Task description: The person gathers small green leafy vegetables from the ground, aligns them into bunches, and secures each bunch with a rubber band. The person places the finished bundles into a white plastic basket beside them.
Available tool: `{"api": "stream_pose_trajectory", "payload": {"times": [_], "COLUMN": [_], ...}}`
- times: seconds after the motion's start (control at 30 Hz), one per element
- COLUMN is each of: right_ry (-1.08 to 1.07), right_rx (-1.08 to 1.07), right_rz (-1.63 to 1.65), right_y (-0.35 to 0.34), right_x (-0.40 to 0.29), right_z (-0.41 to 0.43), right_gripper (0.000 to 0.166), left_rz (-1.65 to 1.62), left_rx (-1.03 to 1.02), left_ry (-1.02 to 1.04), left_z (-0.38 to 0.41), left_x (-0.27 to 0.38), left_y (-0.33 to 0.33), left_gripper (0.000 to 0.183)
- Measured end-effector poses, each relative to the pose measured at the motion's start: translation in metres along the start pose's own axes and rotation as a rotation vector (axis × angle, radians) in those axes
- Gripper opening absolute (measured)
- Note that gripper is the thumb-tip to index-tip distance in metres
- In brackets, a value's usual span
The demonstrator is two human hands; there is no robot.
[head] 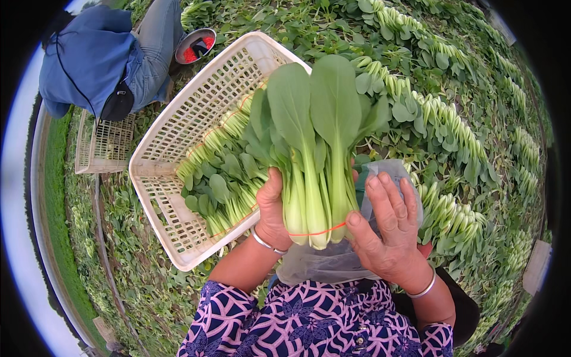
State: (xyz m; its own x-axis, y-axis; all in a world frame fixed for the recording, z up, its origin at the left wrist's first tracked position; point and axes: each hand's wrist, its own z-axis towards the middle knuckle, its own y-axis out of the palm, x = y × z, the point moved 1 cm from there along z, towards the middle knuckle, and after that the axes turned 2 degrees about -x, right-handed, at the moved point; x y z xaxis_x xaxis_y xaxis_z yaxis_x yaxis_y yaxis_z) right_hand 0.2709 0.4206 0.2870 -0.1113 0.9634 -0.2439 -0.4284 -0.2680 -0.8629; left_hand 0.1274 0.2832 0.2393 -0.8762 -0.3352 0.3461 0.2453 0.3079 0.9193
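Note:
A bunch of bok choy [312,192] stands upright in front of me, leaves up, with a red rubber band [317,233] around the base of its stalks. My left hand [273,207] grips the bunch from its left side. On the right, my right hand [386,223] has its fingers apart, its thumb at the band's right end; whether it grips the band cannot be told. Just left of the bunch, a white plastic crate [192,89] holds several banded bunches of bok choy [229,178]. A grey plastic sheet or bag [321,263] lies over my lap.
A co-worker in blue [89,58] sits at the upper left, beside a metal bowl [195,45] of red bands with a dark object in it. Another plastic crate [107,143] is below them. Rows of cut bok choy [450,129] lie across the field on the right.

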Motion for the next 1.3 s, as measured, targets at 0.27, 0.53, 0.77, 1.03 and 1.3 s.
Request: {"api": "stream_pose_trajectory", "payload": {"times": [0.27,0.53,0.77,1.03,1.3], "right_ry": [0.242,0.228,0.248,0.232,0.244], "right_rx": [-0.074,0.005,0.044,0.062,0.075], "right_rz": [0.078,0.123,0.151,0.197,0.203], "right_y": [0.04,0.043,0.043,0.047,0.044], "right_x": [0.02,0.028,0.034,0.035,0.04], "right_z": [-0.028,-0.034,-0.038,-0.039,-0.041], "right_gripper": [0.048,0.038,0.034,0.033,0.032], "left_rz": [0.04,-0.214,0.12,2.242,2.492], "left_rx": [0.414,0.861,1.093,0.785,0.821], "left_ry": [0.462,0.587,-0.136,0.22,-0.267], "left_z": [0.066,0.168,0.203,0.199,0.207], "left_x": [0.091,0.082,0.028,0.094,0.101], "left_y": [-0.101,-0.178,-0.185,-0.174,-0.183], "left_gripper": [0.052,0.044,0.058,0.068,0.086]}}
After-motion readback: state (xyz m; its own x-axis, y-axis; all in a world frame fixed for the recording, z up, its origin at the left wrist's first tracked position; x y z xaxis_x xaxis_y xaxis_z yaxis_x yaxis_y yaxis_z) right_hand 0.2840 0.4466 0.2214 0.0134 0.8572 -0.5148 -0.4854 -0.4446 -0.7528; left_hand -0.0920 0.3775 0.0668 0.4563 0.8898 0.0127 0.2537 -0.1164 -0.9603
